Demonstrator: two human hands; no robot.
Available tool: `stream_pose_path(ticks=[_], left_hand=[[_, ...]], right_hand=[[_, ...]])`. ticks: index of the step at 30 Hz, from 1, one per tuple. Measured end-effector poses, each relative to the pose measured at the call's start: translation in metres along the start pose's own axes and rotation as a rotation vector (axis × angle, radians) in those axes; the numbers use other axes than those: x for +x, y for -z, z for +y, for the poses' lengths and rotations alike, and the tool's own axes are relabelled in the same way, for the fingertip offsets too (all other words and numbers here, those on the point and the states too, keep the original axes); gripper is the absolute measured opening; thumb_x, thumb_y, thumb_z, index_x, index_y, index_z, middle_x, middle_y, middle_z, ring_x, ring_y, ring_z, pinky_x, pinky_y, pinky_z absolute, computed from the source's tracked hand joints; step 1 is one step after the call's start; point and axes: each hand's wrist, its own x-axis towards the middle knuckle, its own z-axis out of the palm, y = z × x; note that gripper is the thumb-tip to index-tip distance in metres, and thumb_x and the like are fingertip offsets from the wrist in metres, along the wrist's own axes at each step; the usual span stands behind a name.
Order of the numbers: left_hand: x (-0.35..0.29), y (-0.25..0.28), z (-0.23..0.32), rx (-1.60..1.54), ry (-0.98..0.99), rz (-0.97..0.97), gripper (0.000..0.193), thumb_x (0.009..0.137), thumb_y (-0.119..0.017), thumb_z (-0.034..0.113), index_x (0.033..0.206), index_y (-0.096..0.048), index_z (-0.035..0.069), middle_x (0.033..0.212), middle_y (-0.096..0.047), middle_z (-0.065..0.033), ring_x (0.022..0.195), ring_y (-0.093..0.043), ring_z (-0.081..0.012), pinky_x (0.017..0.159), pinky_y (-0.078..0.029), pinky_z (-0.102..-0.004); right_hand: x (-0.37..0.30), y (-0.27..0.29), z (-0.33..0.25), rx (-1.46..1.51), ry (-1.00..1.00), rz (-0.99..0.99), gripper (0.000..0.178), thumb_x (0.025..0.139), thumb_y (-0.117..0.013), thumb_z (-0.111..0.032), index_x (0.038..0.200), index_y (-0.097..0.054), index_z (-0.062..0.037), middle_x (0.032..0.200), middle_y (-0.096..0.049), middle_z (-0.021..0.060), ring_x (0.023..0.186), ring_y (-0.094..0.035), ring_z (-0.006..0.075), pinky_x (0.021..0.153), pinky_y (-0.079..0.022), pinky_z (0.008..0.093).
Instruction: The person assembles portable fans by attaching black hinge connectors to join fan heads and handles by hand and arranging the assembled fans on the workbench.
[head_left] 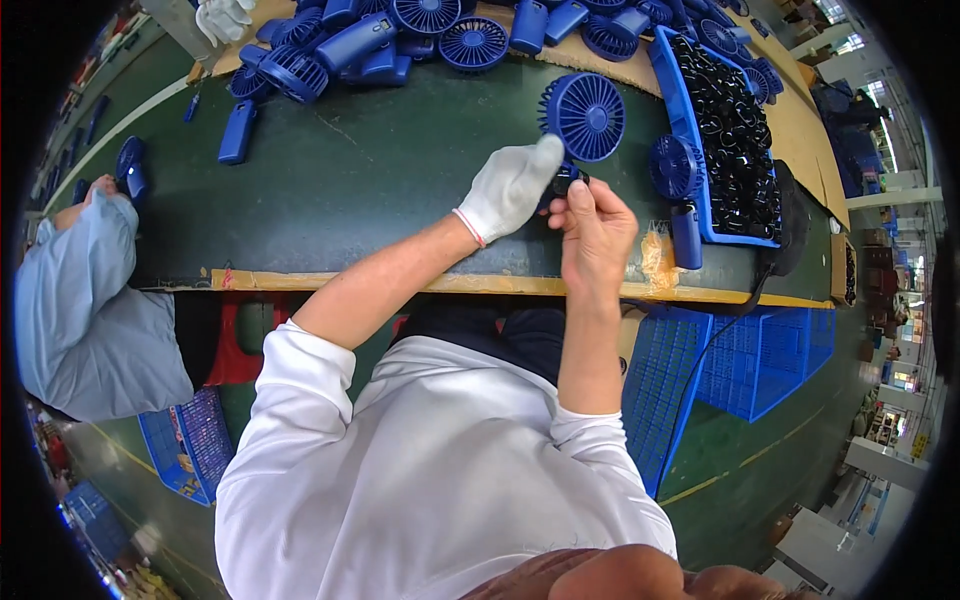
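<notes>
Left hand (510, 190) (white glove, pink cuff edge) is closed on the blue fan (588, 118), wrapped around it just below the round head. Head stands clear past the fingertips, away from the body, grille in view. Handle is mostly hidden by the glove, so its far end can't be read.

Right hand (600, 235) is bare, thumb and finger pinched on a small black part (570, 180) right below the fan head. Other right-hand fingers are curled in. Part sits between the two hands, close against the fan; can't tell whether it's seated on it or only held there.

Key relation, as judged: fan's long axis runs away from the body, head end far and slightly right of the left hand, handle end near. Black part meets that axis at the neck, from the right hand's side. Right hand is the nearer one to the part; left hand carries the fan.

Around: a second fan (676, 168) lies just right of the right hand, handle toward the body, beside the blue tray (690, 118) full of black pieces (728, 140). Fan pile (360, 42) is well beyond the left hand; a lone blue handle (237, 132) lies well to its left.
</notes>
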Motion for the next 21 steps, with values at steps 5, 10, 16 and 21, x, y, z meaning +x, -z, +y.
stream_pose_path(ticks=[5,10,16,21], left_hand=[[-0.003,0.001,0.023,0.271,-0.023,-0.047,0.049,0.083,-0.059,0.052,0.078,-0.067,0.004,0.069,-0.065,-0.015,0.069,-0.066,-0.0298,0.062,-0.05,-0.036],[0.001,-0.001,0.018,0.35,-0.054,-0.034,0.042,0.082,-0.063,0.047,0.079,-0.07,0.006,0.073,-0.066,-0.0164,0.071,-0.067,-0.0326,0.062,-0.051,-0.0374],[0.003,0.0,0.013,0.343,-0.044,0.003,0.042,0.083,-0.063,0.043,0.08,-0.069,0.002,0.071,-0.066,-0.0171,0.064,-0.066,-0.0303,0.06,-0.051,-0.0344],[0.007,-0.003,0.009,-0.289,0.239,-0.182,0.055,0.099,-0.04,0.047,0.082,-0.062,-0.001,0.066,-0.062,-0.0068,0.055,-0.06,-0.0149,0.052,-0.048,-0.0282]], right_hand=[[0.0,-0.001,0.01,-0.006,0.004,0.084,0.014,0.087,-0.071,-0.007,0.083,-0.067,0.0056,0.083,-0.057,0.0044,0.052,-0.049,0.0091,0.042,-0.038,0.0228],[0.004,0.003,0.014,-0.073,0.051,0.072,0.031,0.1,-0.054,-0.029,0.09,-0.065,-0.0017,0.083,-0.065,0.0033,0.07,-0.061,0.0112,0.064,-0.051,0.0263],[0.007,-0.007,0.014,-0.055,-0.004,0.061,0.044,0.102,-0.045,-0.042,0.103,-0.061,-0.0011,0.094,-0.063,0.007,0.088,-0.06,0.0155,0.08,-0.05,0.0304],[0.016,-0.007,0.008,-0.046,-0.16,-0.034,0.049,0.097,-0.044,-0.056,0.086,-0.057,-0.011,0.07,-0.052,-0.001,0.058,-0.047,0.0097,0.048,-0.037,0.0248]])
